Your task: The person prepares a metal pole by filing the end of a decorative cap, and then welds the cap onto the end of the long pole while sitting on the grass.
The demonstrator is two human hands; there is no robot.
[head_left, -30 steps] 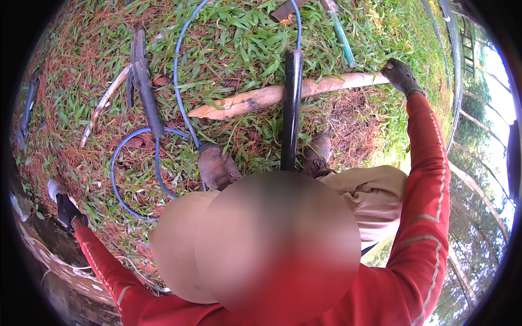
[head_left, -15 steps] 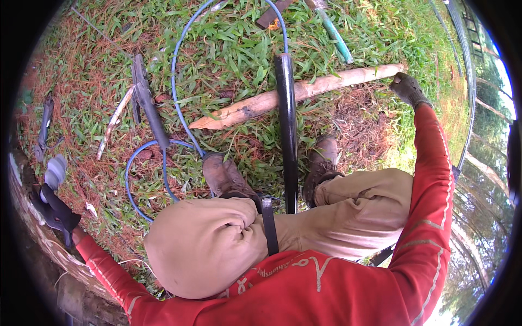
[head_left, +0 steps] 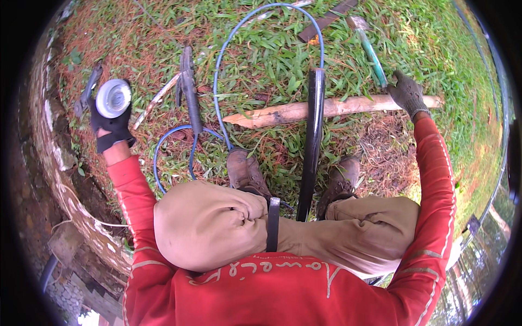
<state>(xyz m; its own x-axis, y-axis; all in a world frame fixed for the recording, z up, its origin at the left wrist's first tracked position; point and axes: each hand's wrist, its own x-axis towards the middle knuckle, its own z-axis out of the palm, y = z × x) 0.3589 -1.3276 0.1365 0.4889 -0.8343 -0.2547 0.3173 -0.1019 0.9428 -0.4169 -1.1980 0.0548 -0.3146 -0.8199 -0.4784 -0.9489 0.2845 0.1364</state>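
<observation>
In its dark glove, my left hand (head_left: 112, 126) is closed around a round, translucent white container (head_left: 113, 98), held above the ground at the left. My right hand (head_left: 406, 93), in a grey knit glove, is over the right part of a pointed wooden stake (head_left: 283, 113), with thumb and fingers apart. Beside its thumb is the lower end of a green-handled hammer (head_left: 372, 56); I cannot tell whether they touch. A black pipe (head_left: 312, 141) stands between my boots, crossing in front of the stake. A blue hose (head_left: 219, 70) loops to the pipe's top end.
A dark-handled tool (head_left: 190, 98) and a pale stick (head_left: 157, 100) lie on the grass. Another dark tool (head_left: 87, 93) is near my left hand. A flat brown piece (head_left: 329, 20) lies beyond the hammer. A mottled low edge (head_left: 60, 157) runs along the left.
My left hand has swung up and inward with the white container, whose round end now shows. My right hand has moved from the stake's right end toward the hammer handle, its fingers loosening.
</observation>
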